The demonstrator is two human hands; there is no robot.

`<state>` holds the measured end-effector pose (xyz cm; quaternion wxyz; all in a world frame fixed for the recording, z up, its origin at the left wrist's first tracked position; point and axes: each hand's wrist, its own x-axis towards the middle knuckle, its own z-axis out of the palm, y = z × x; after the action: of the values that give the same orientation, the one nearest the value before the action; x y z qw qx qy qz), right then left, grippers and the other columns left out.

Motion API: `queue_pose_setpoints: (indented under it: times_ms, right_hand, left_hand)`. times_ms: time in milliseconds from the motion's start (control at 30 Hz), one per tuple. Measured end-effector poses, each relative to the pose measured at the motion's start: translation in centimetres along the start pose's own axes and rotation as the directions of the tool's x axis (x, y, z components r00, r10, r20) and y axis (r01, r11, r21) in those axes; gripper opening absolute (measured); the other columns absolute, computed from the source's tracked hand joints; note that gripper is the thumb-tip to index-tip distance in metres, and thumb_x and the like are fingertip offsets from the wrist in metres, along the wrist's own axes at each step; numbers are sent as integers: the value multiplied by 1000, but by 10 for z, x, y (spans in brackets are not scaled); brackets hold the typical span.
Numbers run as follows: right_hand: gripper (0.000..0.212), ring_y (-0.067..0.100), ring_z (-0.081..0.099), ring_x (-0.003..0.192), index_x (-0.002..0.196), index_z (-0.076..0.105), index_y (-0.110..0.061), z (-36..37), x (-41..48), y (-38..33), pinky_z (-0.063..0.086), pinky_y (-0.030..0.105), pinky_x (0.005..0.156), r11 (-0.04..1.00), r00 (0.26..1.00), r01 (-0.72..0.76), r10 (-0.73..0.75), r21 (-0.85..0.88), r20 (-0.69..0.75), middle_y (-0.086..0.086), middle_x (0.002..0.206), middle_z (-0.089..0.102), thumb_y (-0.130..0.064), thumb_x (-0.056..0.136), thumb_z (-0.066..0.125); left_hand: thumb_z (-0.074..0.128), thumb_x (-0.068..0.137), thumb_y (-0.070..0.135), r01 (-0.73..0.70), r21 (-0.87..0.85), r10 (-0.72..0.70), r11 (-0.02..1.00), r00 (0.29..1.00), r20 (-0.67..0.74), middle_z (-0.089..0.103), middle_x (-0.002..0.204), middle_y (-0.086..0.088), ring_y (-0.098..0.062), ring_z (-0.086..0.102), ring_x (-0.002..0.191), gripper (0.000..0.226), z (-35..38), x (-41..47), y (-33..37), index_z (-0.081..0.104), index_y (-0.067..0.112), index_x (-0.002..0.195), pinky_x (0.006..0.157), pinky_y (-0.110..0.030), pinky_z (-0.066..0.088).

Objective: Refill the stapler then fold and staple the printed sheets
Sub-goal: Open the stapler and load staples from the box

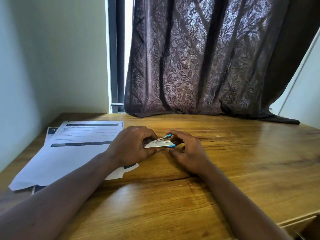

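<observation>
Stapler (158, 144) sits low over the wooden table (225, 161), between both hands, its long axis running left to right across the person's front. The left hand (131, 144) grips the hinged rear end, fingers curled round it. The two blue-tipped front ends point at the right hand (187, 151), which is cupped round them with fingers bent; whether those fingertips pinch a tip or only lie beside it I cannot tell. The stapler's two arms are parted in a narrow V, the lower one showing a flat, bright metal face. The refill step seems to be in hand: the right hand is nearer the open mouth, so it would likely spread the arms or feed staples while the left steadies the hinge. No strip of staples is visible. The metal looks smooth, hard and slippery; the blue tips look like plastic. The printed sheets (72, 153) lie flat and unfolded to the left, thin white paper in a loose, slightly fanned stack, partly under the left forearm. Behind hangs a dark leaf-patterned curtain (207, 58), its hem resting on the table
</observation>
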<state>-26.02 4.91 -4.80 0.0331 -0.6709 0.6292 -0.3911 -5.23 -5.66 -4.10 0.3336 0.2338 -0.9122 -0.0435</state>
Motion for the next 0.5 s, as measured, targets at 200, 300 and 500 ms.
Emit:
queue_pose_setpoints:
  times_ms: [200,300,500]
  right_hand:
    - [61,14,51,123,143,52,-25,1,3,1,43,40,108,984,986,-104,121,-147,112,-7,131,57,-38,87,74]
    - [60,14,45,131,147,46,-27,2,4,3,37,43,113,972,975,-136,166,-191,147,-7,140,52,-38,92,66]
    - [63,17,38,138,153,38,-30,2,5,2,31,43,115,951,970,-101,160,-293,182,-6,149,45,-43,95,56]
  left_hand:
    - [69,85,55,17,70,-23,997,996,83,71,104,15,-4,60,88,43,-3,-4,6,70,34,122,72,-24,47]
    - [70,88,51,67,33,-71,997,987,142,66,105,21,-3,61,94,50,-8,-8,12,60,37,134,80,-31,54]
    - [79,84,49,301,160,-254,940,932,-260,75,109,6,-18,69,96,44,-59,-21,0,69,28,122,85,-39,58]
